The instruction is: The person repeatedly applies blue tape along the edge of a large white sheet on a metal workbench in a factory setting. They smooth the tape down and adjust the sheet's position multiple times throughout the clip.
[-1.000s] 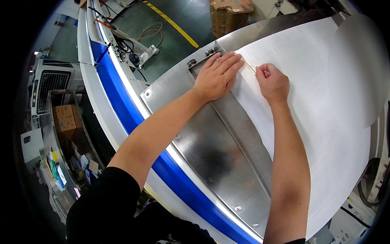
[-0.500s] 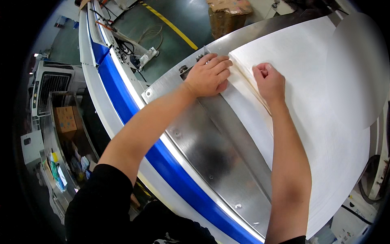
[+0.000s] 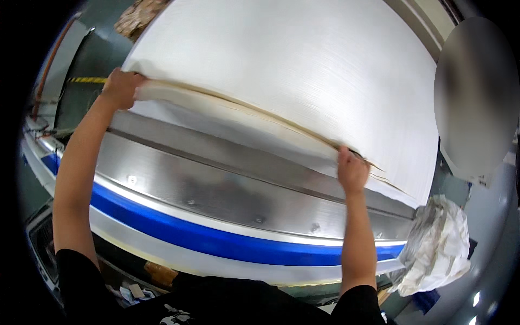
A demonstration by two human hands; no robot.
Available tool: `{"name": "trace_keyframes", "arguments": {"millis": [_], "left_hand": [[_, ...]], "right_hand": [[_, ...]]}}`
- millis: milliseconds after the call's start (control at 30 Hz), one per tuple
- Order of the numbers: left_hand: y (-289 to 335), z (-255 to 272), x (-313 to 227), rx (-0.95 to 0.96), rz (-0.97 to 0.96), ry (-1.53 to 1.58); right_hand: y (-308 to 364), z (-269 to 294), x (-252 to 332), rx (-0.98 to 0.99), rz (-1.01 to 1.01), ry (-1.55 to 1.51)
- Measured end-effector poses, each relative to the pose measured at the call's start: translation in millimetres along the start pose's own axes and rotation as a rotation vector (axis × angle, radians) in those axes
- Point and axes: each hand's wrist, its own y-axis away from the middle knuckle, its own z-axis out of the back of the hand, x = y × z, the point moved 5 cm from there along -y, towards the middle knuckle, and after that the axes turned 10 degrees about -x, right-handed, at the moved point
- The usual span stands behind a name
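Large white sheets (image 3: 292, 65) lie stacked on a metal table, their near edge lifted in a long cream-coloured fold (image 3: 233, 111). Whether they are paper or cloth I cannot make out. At the far-left end of that edge, my left hand (image 3: 122, 89) is closed around the sheets. My right hand (image 3: 353, 170) grips the same edge toward its right end, fingers curled. Between the hands the lifted edge bows a little. Some layers to the right of my right hand lie slightly apart. Below them shows the bare steel border (image 3: 216, 197) of the table.
A blue strip (image 3: 227, 241) and a pale rail run along the table's near side, close to my body. Crumpled whitish plastic sheeting (image 3: 436, 246) hangs at the right corner. Beyond the far left is a brown wrapped bundle (image 3: 140, 19). A blurred patch covers the far right.
My view has swung round to face the table's long side. My hands have moved far apart, the left to the far-left end, the right rightward, and both now grip the lifted edge.
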Motion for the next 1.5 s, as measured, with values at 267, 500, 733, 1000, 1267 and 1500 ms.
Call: {"name": "trace_keyframes", "arguments": {"millis": [267, 500, 733, 1000, 1267, 1500], "left_hand": [[-34, -68, 25, -0.036, 0.094, -0.250], [-28, -93, 64, -0.293, 0.180, -0.008], [-14, -153, 133, -0.312, 0.229, 0.026], [-8, -116, 101, -0.126, 0.306, -0.025], [41, 36, 23, -0.063, 0.370, -0.196], [129, 41, 40, 0.103, 0.106, -0.159]], "right_hand": [[46, 22, -289, -0.009, -0.209, 0.159], [75, 37, -441, 0.374, -0.342, 0.440], [88, 31, -525, 0.584, -0.460, 0.317], [116, 25, -566, 0.493, -0.276, 0.643], [95, 131, -541, 0.418, -0.382, 0.462], [180, 182, -568, 0.554, -0.268, 0.458]]}}
